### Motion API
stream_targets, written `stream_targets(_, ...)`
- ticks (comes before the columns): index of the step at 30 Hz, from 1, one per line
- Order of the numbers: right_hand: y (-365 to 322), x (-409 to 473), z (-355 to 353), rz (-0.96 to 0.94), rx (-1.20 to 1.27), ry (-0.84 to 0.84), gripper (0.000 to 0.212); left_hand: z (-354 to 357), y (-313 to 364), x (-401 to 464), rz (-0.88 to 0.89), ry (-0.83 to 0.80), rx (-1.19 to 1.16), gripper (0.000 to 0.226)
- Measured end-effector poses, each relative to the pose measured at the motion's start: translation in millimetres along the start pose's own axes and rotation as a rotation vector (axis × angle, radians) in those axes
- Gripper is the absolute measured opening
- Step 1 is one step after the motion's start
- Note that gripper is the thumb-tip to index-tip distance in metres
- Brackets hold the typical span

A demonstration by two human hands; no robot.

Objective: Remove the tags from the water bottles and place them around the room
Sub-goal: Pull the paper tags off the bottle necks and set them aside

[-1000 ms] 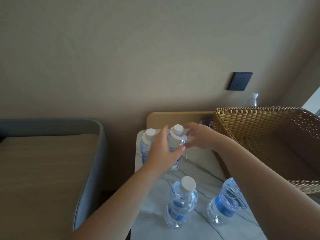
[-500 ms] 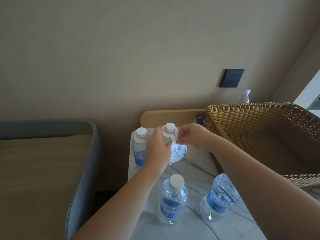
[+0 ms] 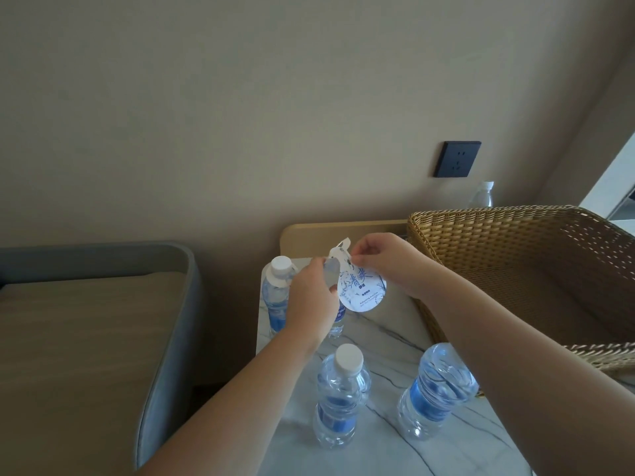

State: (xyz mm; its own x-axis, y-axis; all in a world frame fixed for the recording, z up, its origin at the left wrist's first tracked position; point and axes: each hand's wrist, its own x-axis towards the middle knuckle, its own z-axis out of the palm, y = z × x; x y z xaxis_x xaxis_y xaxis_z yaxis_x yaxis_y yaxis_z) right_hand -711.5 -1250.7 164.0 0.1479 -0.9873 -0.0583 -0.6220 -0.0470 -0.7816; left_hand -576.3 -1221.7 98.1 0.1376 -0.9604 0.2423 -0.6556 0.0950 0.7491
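Partway: One Tag Coming Off, Others Left

Meanwhile, a round tag (image 3: 360, 292) was pinched at its top by the right hand (image 3: 381, 259), just left of the wicker basket (image 3: 515, 242). The tag hung broad end down, its long axis near vertical. The tagged bottle (image 3: 335, 324), upright, was gripped by the left hand (image 3: 311, 297). A collared bottle (image 3: 277, 293) further left seemed undone. No placing had been started, judging by the four bottles on the marble table (image 3: 395, 338).
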Motion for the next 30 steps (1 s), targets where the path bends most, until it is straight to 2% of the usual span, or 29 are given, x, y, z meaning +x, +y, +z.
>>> stream_targets(3, -1.5, 1.4, 4.4, 0.021, 0.052, 0.068, 0.005, -6.7, -0.3, 2.8, -0.015, -0.045, -0.012, 0.017)
stream_targets(9, -3.0, -8.3, -5.5, 0.037, 0.208, 0.16, 0.007, -18.1, -2.1, 5.6, -0.021, -0.169, -0.03, 0.04)
stream_targets(16, -2.8, -50.1, -37.3, -0.012, 0.426, 0.236, 0.004, -30.2, 8.1, -5.5, 0.075, -0.107, -0.077, 0.044)
stream_targets(24, 21.1, -112.4, -75.2, 0.024, 0.457, 0.39, 0.006, -40.8, 50.1, -25.4, 0.303, -0.055, -0.111, 0.042)
stream_targets(30, 66.6, -165.7, -101.5, 0.075, 0.497, 0.481, 0.004, -23.0, 96.6, -60.5, 0.503, 0.022, -0.048, 0.039)
